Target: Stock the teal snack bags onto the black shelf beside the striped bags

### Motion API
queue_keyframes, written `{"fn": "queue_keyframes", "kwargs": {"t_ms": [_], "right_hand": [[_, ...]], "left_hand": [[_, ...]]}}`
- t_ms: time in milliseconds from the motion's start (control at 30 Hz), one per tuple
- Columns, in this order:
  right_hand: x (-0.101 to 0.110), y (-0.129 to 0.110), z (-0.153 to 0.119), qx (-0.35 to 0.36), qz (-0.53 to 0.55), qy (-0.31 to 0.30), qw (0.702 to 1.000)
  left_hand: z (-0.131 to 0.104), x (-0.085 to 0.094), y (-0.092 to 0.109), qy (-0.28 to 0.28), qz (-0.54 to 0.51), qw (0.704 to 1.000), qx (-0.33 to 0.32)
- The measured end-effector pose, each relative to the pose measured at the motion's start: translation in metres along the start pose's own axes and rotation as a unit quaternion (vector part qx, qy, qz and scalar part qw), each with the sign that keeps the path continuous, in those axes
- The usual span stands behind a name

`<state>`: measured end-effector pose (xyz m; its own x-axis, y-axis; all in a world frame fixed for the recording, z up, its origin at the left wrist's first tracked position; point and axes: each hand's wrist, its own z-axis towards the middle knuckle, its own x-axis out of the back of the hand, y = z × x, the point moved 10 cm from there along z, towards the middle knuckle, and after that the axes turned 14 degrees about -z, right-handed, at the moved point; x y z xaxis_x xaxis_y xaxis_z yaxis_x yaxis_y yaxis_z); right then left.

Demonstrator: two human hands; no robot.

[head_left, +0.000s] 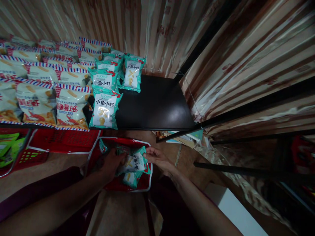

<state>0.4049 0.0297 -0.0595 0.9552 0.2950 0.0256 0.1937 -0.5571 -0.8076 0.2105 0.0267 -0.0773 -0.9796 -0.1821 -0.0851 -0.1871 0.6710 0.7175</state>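
A teal and white snack bag (pixel 133 165) lies on its side in the mouth of a red basket (pixel 130 142) with a white rim. My right hand (pixel 158 159) pinches the right end of this bag between thumb and fingers. At its left end are the curled fingers of my left hand (pixel 112 165), which grip the bag; part of that grip is hidden. Below it in the basket shows another teal bag (pixel 129 179), and a teal corner pokes up at the basket's far left.
Teal snack bags (pixel 103 109) stand in a column on a black shelf (pixel 155 105), beside rows of cream bags (pixel 71 108) with striped edges. Red baskets (pixel 66 141) sit under the shelf at left. Black metal bars (pixel 246 106) and a curtain (pixel 157 29) border the right and back.
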Motion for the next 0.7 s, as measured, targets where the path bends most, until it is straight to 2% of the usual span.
{"fn": "queue_keyframes", "kwargs": {"t_ms": [133, 233, 333, 400, 467, 533, 633, 700], "right_hand": [[-0.001, -0.007, 0.004, 0.017, -0.002, 0.026, 1.0], [0.005, -0.012, 0.009, 0.036, -0.016, 0.057, 0.998], [0.015, -0.016, 0.015, 0.047, -0.023, 0.096, 0.994], [0.019, -0.017, 0.018, 0.045, -0.024, 0.116, 0.992], [0.019, -0.019, 0.02, 0.047, -0.026, 0.118, 0.992], [0.014, -0.022, 0.022, 0.05, -0.023, 0.105, 0.993], [0.006, -0.021, 0.024, 0.032, -0.01, 0.078, 0.996], [0.004, -0.018, 0.026, 0.02, -0.008, 0.075, 0.997]], "left_hand": [[-0.003, 0.005, 0.002, 0.015, -0.032, 0.999, -0.007], [-0.006, 0.007, 0.005, 0.02, -0.007, 1.0, 0.005], [-0.009, -0.004, 0.007, -0.045, 0.039, 0.998, 0.012], [-0.011, -0.013, 0.011, -0.096, 0.092, 0.991, -0.014], [-0.012, -0.016, 0.017, -0.113, 0.164, 0.979, -0.054], [-0.012, -0.014, 0.022, -0.102, 0.226, 0.965, -0.086], [-0.012, -0.008, 0.027, -0.073, 0.267, 0.955, -0.109], [-0.013, -0.007, 0.028, -0.074, 0.272, 0.953, -0.111]]}}
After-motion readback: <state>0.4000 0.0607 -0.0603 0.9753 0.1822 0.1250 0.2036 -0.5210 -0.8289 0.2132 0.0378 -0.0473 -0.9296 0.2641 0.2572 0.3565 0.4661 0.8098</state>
